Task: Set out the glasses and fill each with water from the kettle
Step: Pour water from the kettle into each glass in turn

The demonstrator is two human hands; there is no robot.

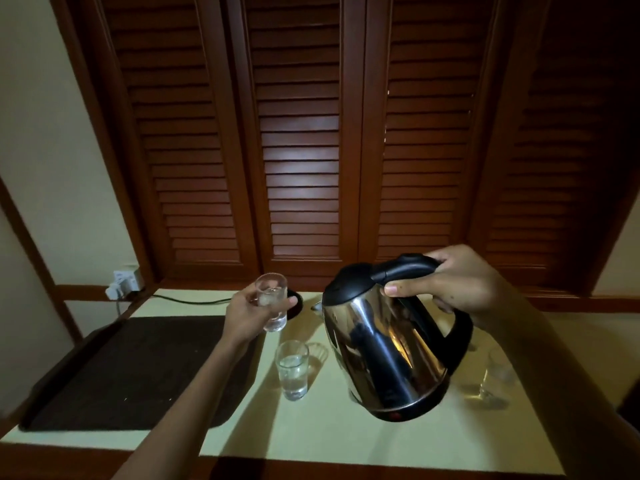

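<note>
My right hand (457,282) grips the black handle of a steel kettle (377,344), held above the table and tilted slightly with its spout toward the left. My left hand (252,315) holds a small clear glass (272,289) in the air just left of the spout; the glass and spout are apart. A second glass (292,370) with water in it stands on the pale table below my left hand. A third glass (495,379) stands on the table to the right, partly hidden behind the kettle.
A dark brown tray (114,372) lies on the left of the pale table (332,441). The black kettle base (294,303) sits at the back behind the held glass, its cord running left to a wall socket (123,280). Wooden louvred shutters (301,150) close off the back.
</note>
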